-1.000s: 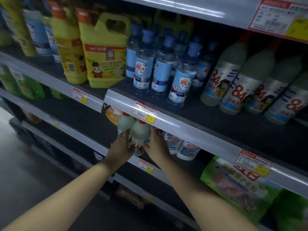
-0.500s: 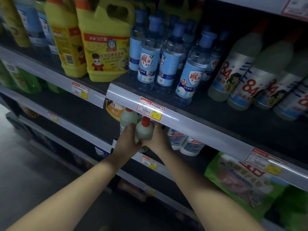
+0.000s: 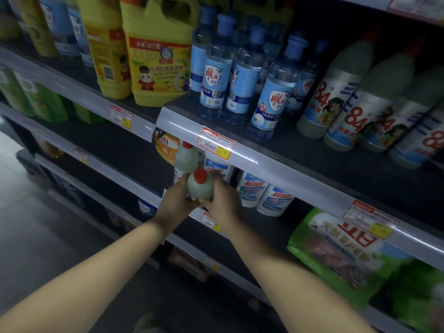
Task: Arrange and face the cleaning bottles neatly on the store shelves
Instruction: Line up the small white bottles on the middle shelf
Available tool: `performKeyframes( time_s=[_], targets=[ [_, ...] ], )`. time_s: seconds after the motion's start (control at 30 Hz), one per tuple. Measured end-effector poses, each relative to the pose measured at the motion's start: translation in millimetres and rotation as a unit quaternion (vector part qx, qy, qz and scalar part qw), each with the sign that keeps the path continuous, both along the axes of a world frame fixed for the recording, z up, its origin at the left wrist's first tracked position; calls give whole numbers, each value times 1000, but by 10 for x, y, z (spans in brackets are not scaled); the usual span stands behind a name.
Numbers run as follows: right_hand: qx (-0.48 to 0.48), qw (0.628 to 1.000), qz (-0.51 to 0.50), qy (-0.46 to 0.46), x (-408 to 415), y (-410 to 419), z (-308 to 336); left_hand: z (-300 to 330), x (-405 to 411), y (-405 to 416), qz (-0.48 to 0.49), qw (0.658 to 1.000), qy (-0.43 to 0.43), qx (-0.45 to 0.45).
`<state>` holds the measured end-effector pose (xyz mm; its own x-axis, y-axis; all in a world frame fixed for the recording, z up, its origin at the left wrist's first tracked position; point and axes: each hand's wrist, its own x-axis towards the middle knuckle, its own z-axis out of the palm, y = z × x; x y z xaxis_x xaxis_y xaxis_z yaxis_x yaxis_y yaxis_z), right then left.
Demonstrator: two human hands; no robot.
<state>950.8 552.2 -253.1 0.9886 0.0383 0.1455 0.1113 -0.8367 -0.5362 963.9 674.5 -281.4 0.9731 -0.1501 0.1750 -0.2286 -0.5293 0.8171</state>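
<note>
A pale bottle with a red cap [image 3: 200, 186] sits tilted toward me at the front edge of the lower shelf [image 3: 199, 216]. My left hand [image 3: 176, 200] grips its left side and my right hand [image 3: 222, 201] grips its right side. Right behind it stands a second pale red-capped bottle [image 3: 186, 157], upright under the price rail. White bottles with blue and red labels [image 3: 251, 188] stand to the right on the same shelf. Their lower parts are hidden by my hands.
The upper shelf carries yellow detergent jugs [image 3: 156, 61], clear blue-labelled bottles [image 3: 216, 75] and leaning white "84" bottles [image 3: 336, 92]. A price rail [image 3: 240, 150] overhangs the lower shelf. Green refill bags [image 3: 336, 253] lie at the lower right. Grey floor lies to the left.
Both hands have drawn the front red-capped bottle out from beside its neighbour, toward me and the shelf edge. The camera has moved closer.
</note>
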Motion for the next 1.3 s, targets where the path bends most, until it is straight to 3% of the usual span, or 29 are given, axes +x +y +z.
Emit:
performKeyframes(
  time_s=[0.4,0.57,0.77,1.03,1.3],
  targets=[
    [9,983,49,-176,-681,-123,689,826,-610,85,22,999,-31,-25],
    [0,954,29,-300,-960,-358,1179,1505,-872,-52,-38,994,-84,-63],
    [-15,931,-9,-365,-1252,-761,1702,2035,-994,-463,-104,980,-145,-82],
    [-13,923,-91,-374,-1398,-1388,1915,2264,-903,-1237,-161,962,-210,-66],
    [59,937,-160,-303,-1418,-1860,1896,2203,-685,-1870,-207,954,-217,-6]
  ],
)
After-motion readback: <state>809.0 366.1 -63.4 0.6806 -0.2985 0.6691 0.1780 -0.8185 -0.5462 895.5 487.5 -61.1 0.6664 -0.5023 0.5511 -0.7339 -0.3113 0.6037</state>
